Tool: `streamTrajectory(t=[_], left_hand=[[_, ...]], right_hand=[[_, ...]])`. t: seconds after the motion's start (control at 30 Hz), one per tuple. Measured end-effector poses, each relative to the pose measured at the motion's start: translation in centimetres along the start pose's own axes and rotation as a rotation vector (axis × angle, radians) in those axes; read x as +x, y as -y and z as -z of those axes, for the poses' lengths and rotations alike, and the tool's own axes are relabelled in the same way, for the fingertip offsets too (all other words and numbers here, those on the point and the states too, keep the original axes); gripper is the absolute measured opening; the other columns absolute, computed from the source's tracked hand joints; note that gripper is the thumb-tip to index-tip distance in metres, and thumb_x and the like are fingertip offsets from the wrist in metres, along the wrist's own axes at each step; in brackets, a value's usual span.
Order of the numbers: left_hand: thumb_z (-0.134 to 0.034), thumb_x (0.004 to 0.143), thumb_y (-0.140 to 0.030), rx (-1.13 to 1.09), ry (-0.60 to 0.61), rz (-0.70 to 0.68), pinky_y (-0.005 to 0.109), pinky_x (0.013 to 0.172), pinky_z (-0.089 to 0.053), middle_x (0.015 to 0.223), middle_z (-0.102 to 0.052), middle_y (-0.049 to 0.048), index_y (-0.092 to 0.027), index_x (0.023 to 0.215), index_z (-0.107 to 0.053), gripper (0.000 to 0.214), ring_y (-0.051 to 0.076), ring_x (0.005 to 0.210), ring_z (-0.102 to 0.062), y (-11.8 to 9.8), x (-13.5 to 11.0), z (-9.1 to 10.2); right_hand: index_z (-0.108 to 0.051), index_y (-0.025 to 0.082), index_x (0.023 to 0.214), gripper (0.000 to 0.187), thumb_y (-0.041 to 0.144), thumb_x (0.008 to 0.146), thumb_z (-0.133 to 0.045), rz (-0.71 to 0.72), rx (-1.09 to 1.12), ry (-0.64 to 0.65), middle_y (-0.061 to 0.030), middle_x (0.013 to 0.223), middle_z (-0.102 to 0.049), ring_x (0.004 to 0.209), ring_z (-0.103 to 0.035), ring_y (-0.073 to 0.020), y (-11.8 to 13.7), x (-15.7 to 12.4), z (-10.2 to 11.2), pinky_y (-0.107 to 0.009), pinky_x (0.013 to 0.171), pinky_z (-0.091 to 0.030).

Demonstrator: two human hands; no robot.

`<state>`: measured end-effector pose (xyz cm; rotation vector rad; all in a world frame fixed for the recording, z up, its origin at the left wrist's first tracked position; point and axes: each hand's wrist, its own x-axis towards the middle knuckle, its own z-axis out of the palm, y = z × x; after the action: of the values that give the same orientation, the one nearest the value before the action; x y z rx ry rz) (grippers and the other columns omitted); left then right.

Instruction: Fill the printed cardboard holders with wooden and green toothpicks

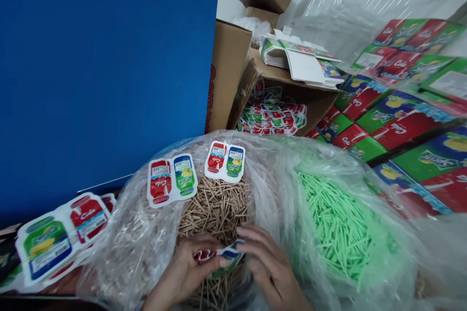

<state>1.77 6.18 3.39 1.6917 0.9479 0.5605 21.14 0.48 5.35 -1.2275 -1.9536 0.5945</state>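
My left hand (197,260) pinches a small red, blue and green printed packet (230,252), seen nearly edge-on and bent. The fingers of my right hand (268,265) are curled against its right end. Both hands are over a clear plastic bag of thin brown sticks (215,209). Two flat jar-shaped double packets, marked Cola and Sprite, lie on the bag: a left packet (172,180) and an upper packet (225,161). What is inside the held packet, if anything, is hidden.
On the right is a bag of green sticks (335,223). More double packets (65,238) lie at left, beside a blue panel (105,68). Behind, an open carton (241,92) holds many packets, with flat printed sheets (302,58) on top. Printed boxes (397,121) are stacked at right.
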Motion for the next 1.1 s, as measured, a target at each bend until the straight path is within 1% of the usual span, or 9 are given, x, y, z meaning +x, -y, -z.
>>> streamTrajectory(t=[0.13,0.23,0.33,0.43,0.53,0.63,0.8,0.97,1.1], left_hand=[[-0.064,0.079,-0.032,0.079,0.022,-0.049,0.024,0.069,-0.043,0.078,-0.072,0.0047,-0.018,0.075,-0.074,0.017,0.018,0.076,-0.063,-0.6,-0.1,0.3],[-0.065,0.076,-0.037,-0.018,-0.009,-0.034,0.024,0.066,-0.042,0.075,-0.070,0.0047,-0.017,0.074,-0.074,0.022,0.018,0.073,-0.062,-0.9,-0.6,0.7],[-0.066,0.071,-0.048,-0.243,-0.128,0.047,0.024,0.058,-0.042,0.067,-0.065,0.0029,-0.013,0.069,-0.070,0.035,0.017,0.064,-0.058,-0.9,-1.4,1.6],[-0.072,0.062,-0.051,-0.420,-0.231,0.167,0.024,0.054,-0.043,0.062,-0.064,0.0020,-0.012,0.068,-0.068,0.040,0.016,0.058,-0.057,-0.5,-2.2,2.8],[-0.075,0.057,-0.052,-0.596,-0.325,0.189,0.030,0.066,-0.050,0.078,-0.071,0.0048,-0.014,0.090,-0.069,0.050,0.021,0.070,-0.063,-0.2,-2.8,4.3],[-0.073,0.064,-0.046,-0.652,-0.464,0.160,0.035,0.081,-0.050,0.099,-0.072,0.0051,-0.020,0.104,-0.064,0.049,0.023,0.088,-0.064,-0.2,-3.4,6.0],[-0.071,0.068,-0.039,-0.608,-0.522,0.221,0.037,0.071,-0.054,0.084,-0.076,0.0034,-0.016,0.089,-0.069,0.031,0.025,0.075,-0.069,0.4,-3.2,9.4],[-0.077,0.059,-0.039,-0.530,-0.573,0.190,0.037,0.066,-0.055,0.071,-0.075,0.0030,-0.014,0.082,-0.069,0.035,0.023,0.063,-0.068,1.4,-0.1,12.4],[-0.076,0.057,-0.044,-0.445,-0.605,0.165,0.035,0.063,-0.054,0.068,-0.074,0.0031,-0.013,0.083,-0.069,0.041,0.021,0.058,-0.067,1.5,2.9,14.4]], right_hand=[[-0.062,0.022,0.091,0.010,0.020,0.085,-0.054,-0.012,0.028,0.133,-0.0055,0.095,-0.068,0.101,-0.058,-0.0195,0.4,1.0,-0.2,-0.031,0.088,-0.048],[-0.062,0.024,0.092,0.012,0.026,0.086,-0.052,-0.086,0.204,0.067,-0.0063,0.102,-0.066,0.100,-0.059,-0.0187,0.1,0.8,-1.1,-0.029,0.086,-0.048],[-0.059,0.024,0.108,0.029,0.039,0.083,-0.053,-0.288,0.465,-0.064,-0.0079,0.111,-0.064,0.108,-0.056,-0.0215,-0.4,0.3,-2.9,-0.032,0.090,-0.046],[-0.066,0.021,0.097,0.031,0.041,0.073,-0.064,-0.508,0.531,0.059,-0.0064,0.092,-0.070,0.091,-0.063,-0.0248,-0.2,1.2,-5.2,-0.034,0.081,-0.050],[-0.068,0.017,0.089,0.029,0.041,0.075,-0.061,-0.603,0.511,0.072,-0.0066,0.083,-0.071,0.078,-0.064,-0.0244,0.5,3.5,-6.8,-0.034,0.074,-0.050],[-0.067,0.015,0.088,0.034,0.045,0.073,-0.063,-0.606,0.584,0.008,-0.0077,0.084,-0.071,0.078,-0.064,-0.0247,1.0,6.2,-7.5,-0.035,0.073,-0.051],[-0.064,0.017,0.097,0.031,0.041,0.079,-0.057,-0.510,0.756,0.113,-0.0043,0.087,-0.071,0.076,-0.065,-0.0207,1.1,9.9,-8.4,-0.032,0.069,-0.052],[-0.067,0.013,0.079,0.023,0.032,0.075,-0.055,-0.469,0.405,-0.041,-0.0025,0.065,-0.068,0.059,-0.061,-0.0186,0.4,13.9,-9.3,-0.028,0.055,-0.049],[-0.067,0.015,0.076,0.023,0.034,0.075,-0.054,-0.452,0.290,-0.100,-0.0007,0.062,-0.067,0.057,-0.059,-0.0175,-0.7,17.4,-9.6,-0.026,0.052,-0.045]])
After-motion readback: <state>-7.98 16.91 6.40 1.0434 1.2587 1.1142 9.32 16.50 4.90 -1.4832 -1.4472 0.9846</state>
